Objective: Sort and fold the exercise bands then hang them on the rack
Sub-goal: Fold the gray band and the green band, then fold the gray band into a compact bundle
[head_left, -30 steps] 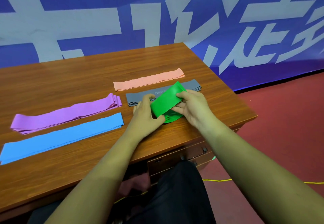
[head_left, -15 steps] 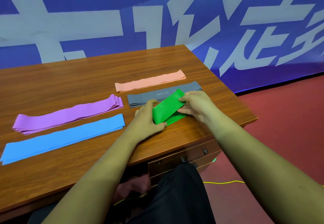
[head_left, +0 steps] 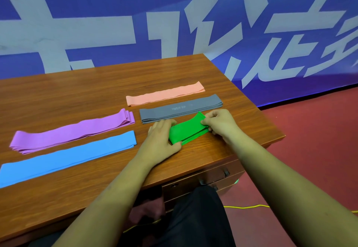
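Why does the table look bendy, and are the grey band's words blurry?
Head view: the wide lens likely bows the table at its edges; same head view, the print on the grey band is too soft and small to read.

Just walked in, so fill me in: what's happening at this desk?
A person is folding a green band on the desk. The left hand holds one end; the right hand pinches the other. The purple band, blue band, pink band and grey band lie flat alongside. No rack is in view.
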{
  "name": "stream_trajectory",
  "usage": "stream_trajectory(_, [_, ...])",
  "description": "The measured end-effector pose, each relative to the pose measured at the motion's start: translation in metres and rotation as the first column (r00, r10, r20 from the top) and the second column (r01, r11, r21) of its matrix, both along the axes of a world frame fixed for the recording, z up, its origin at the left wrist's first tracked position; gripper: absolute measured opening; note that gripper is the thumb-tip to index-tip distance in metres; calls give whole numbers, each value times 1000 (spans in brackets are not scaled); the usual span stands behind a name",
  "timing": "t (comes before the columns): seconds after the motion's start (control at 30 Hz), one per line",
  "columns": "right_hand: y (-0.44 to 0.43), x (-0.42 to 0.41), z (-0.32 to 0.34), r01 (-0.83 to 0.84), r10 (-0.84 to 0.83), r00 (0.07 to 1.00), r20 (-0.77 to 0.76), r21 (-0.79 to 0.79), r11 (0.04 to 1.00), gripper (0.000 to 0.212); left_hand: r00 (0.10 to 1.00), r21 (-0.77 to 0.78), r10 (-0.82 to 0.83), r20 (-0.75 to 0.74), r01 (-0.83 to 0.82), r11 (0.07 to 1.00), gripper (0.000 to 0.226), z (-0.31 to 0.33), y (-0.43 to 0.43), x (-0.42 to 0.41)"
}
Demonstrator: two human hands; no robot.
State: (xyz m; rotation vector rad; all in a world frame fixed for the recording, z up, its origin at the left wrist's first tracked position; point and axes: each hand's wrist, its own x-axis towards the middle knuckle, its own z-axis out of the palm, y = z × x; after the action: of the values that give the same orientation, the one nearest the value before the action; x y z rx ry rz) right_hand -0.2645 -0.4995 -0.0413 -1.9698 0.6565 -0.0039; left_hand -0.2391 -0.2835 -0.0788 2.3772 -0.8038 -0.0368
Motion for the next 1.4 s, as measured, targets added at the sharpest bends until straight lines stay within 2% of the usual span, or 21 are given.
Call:
stream_trajectory(0.1, [0, -2, -1, -16, 18, 1000, 22, -74, 997, 8, 999, -28, -36, -30, 35, 999, 58, 7, 5, 4])
stream_trajectory(0.23, [2, -7, -5, -20, 29, 997, 65, -130, 991, 7, 993, 99, -120, -5, 119, 988, 53, 11, 15, 13])
stream_trajectory(0.33, [4, -7, -10, -57, 63, 998, 31, -165, 985, 6, 993, 122, -113, 17, 110, 986, 56, 4, 20, 13])
stream_trajectory(0.43, [4, -3, -13, -28, 34, 999, 30, -179, 983, 5, 996, 65, -84, 23, 82, 995, 60, -3, 19, 8])
stream_trajectory(0.53, [4, 0, -14, 7, 1, 999, 44, -176, 984, 6, 999, 11, -28, 42, 27, 1000, 53, -6, 16, 3])
stream_trajectory(0.6, [6, -2, -15, 3, 9, 999, 53, -215, 977, 6, 998, 31, -5, 69, 2, 1000, 45, -8, 14, 0])
stream_trajectory(0.67, [7, -4, -19, -20, 41, 997, 69, -277, 961, 6, 996, 51, 15, 85, -20, 999, 43, -9, 12, -2])
stream_trajectory(0.77, [10, -8, -22, -57, 102, 989, 105, -361, 931, 24, 998, 79, 4, 68, -10, 997, 52, -7, 12, -3])
stream_trajectory(0.83, [12, -9, -21, -76, 138, 986, 98, -475, 877, 23, 999, 86, -23, 47, 19, 996, 57, -3, 16, -3])
stream_trajectory(0.93, [17, -8, -13, -79, 162, 983, 92, -580, 811, 18, 997, -4, -48, 63, 48, 999, 42, 9, 27, 0])
stream_trajectory(1.03, [26, 2, 1, -107, 226, 964, 138, -577, 810, 20, 990, -41, 36, 137, -30, 999, 23, 23, 42, 18])
stream_trajectory(1.17, [47, 28, 13, -224, 370, 919, 139, -588, 777, 26, 948, -21, 237, 211, -238, 971, 14, 31, 65, 57])
stream_trajectory(1.3, [63, 53, 11, -354, 496, 866, 69, -615, 704, 33, 923, 114, 311, 227, -343, 932, 22, 35, 66, 85])
stream_trajectory(1.4, [67, 67, 6, -451, 562, 827, -34, -636, 626, 38, 933, 220, 309, 185, -346, 912, 34, 38, 55, 97])
